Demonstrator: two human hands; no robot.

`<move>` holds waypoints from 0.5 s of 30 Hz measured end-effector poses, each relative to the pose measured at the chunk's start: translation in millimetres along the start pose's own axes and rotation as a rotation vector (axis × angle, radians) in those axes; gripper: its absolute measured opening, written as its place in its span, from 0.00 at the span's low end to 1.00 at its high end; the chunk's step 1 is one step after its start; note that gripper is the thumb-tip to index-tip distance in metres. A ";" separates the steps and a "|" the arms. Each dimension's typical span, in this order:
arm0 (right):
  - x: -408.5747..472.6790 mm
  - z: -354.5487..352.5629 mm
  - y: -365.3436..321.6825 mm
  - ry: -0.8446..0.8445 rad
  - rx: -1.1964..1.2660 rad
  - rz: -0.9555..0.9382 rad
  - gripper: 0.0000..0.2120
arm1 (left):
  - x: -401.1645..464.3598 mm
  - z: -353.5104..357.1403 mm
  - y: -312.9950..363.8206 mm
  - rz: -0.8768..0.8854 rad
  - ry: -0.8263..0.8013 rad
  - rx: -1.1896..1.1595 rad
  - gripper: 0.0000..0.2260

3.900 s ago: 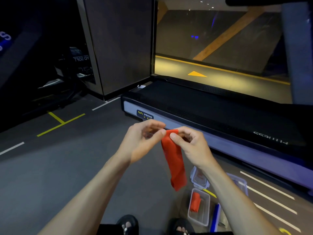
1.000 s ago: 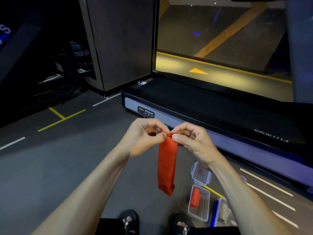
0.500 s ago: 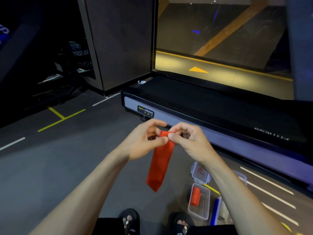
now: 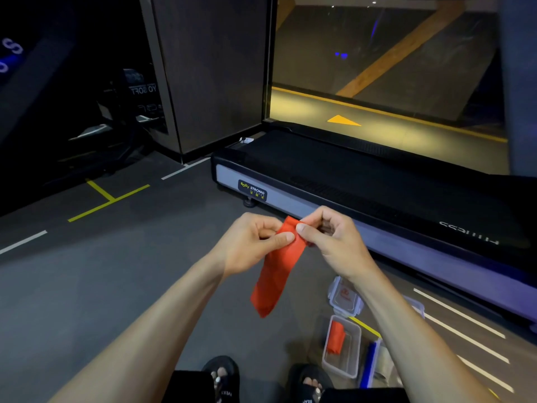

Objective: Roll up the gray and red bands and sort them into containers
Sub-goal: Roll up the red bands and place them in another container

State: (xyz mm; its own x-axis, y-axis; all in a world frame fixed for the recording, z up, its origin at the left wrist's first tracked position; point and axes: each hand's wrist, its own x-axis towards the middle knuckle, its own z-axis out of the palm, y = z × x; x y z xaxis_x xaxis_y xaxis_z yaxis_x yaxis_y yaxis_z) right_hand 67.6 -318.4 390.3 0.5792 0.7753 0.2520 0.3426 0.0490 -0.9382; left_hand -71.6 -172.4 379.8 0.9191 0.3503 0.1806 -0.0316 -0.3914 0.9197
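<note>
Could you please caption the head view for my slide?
Both hands pinch a hanging red band's top above a clear container.

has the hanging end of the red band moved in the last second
Yes. The loose end of the red band, pinched at the top by the left hand and right hand, has swung left, away from the clear container on the floor.

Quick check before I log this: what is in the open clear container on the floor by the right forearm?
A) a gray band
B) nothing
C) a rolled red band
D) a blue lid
C: the open clear container holds a rolled red band, while both hands pinch another red band above.
</note>
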 end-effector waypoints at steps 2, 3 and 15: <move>-0.4 1.0 -1.6 0.007 0.000 0.008 0.06 | -0.3 1.0 0.9 0.005 -0.009 -0.023 0.12; -0.6 1.4 -2.3 0.013 0.002 0.014 0.07 | -0.5 1.7 1.6 0.005 -0.010 -0.036 0.11; -1.8 6.4 -4.0 0.078 -0.092 -0.077 0.07 | 1.8 10.8 5.4 -0.011 0.041 -0.155 0.15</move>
State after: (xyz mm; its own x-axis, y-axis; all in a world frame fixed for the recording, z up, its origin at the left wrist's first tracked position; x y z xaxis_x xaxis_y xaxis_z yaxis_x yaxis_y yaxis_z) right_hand 60.4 -315.9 392.0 0.6029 0.7201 0.3435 0.4523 0.0462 -0.8907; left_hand -65.9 -183.1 381.3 0.9028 0.3897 0.1818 -0.0851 -0.2525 0.9638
